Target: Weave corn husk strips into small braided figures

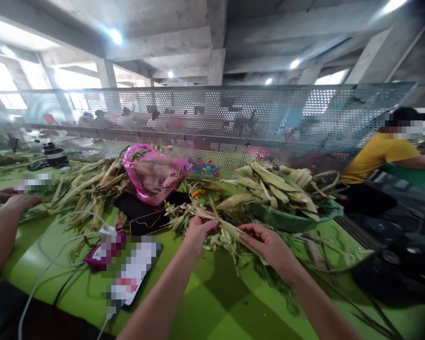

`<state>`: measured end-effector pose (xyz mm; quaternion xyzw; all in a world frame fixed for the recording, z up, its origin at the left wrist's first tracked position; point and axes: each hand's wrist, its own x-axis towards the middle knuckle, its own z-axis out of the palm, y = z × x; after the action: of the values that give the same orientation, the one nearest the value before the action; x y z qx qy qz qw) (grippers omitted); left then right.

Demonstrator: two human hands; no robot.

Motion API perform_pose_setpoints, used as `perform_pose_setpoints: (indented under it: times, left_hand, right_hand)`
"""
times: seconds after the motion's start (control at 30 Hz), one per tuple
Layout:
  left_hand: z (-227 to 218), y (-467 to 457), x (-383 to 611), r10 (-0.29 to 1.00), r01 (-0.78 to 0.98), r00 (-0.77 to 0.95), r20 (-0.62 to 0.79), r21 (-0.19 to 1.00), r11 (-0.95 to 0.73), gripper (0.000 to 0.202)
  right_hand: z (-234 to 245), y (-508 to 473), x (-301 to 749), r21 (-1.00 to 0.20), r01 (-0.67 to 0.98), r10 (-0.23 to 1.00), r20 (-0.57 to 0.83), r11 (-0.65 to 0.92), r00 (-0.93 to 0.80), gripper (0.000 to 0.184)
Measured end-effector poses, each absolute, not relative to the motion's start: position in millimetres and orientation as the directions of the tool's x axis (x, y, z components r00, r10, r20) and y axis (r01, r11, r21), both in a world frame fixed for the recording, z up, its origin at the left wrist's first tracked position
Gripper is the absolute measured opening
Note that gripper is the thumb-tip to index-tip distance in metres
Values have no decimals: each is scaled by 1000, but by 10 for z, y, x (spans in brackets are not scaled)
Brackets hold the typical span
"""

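Note:
Between my two hands stretches a pale corn husk (233,230), slanting down to the right above the green table. My left hand (200,230) pinches its upper end with thumb and fingers. Farther along the strip, my right hand (265,242) grips it with bent fingers. Shredded husk bits and thin green strands lie on the table under and around both hands. Just beyond my right hand, a green basin (293,218) holds a heap of dried corn husks (274,186).
Left of centre are a pink plastic bag (154,174), more husks (88,189), a phone (138,269) and a purple power strip (104,252) with looping white cables. Another person's hands (19,203) are at far left. A perforated metal screen (198,118) runs behind; a yellow-shirted person sits right.

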<state>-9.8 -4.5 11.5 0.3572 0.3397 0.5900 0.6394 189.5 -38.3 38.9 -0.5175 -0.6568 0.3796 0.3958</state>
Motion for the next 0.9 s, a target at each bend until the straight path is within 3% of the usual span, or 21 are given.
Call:
perform_pose_setpoints:
  times: [0.07, 0.13, 0.2, 0.3, 0.37, 0.47, 0.63, 0.73, 0.9]
  left_hand:
    - [145, -25, -176, 996, -380, -48, 70, 921, -83, 45]
    - [187, -15, -250, 929, -43, -192, 316, 943, -330, 54]
    - [219, -24, -280, 834, 324, -63, 549, 801, -503, 50]
    - [212, -58, -233, 792, 533, 296, 534, 595, -601, 26]
    - [175, -82, -176, 804, 543, 389, 449, 594, -594, 21]
    - [114, -113, -103, 852, 470, 390, 349, 720, -510, 30]
    - [39, -152, 25, 924, 121, 351, 151, 971, -205, 33]
    - [13, -164, 96, 956, -47, 282, 76, 997, -65, 34]
    - [33, -185, 150, 960, -82, 277, 34, 997, -12, 33]
  right_hand:
    - [393, -376, 1984, -870, 446, 975, 156, 212, -158, 35]
    - [434, -394, 2050, -827, 511, 970, 171, 236, -171, 31]
    - [493, -429, 2083, -788, 557, 964, 188, 261, -186, 27]
    - [553, -472, 2093, -764, 571, 953, 214, 299, -213, 22]
    - [554, -474, 2097, -772, 555, 951, 231, 309, -207, 20]
    - [520, -446, 2118, -826, 483, 956, 274, 292, -109, 19]
    - [482, -396, 2167, -959, 108, 936, 280, 262, 211, 45]
    - [469, -379, 2179, -963, -129, 948, 199, 236, 249, 44]
    - [443, -370, 2145, -971, -174, 972, 126, 161, 197, 35]
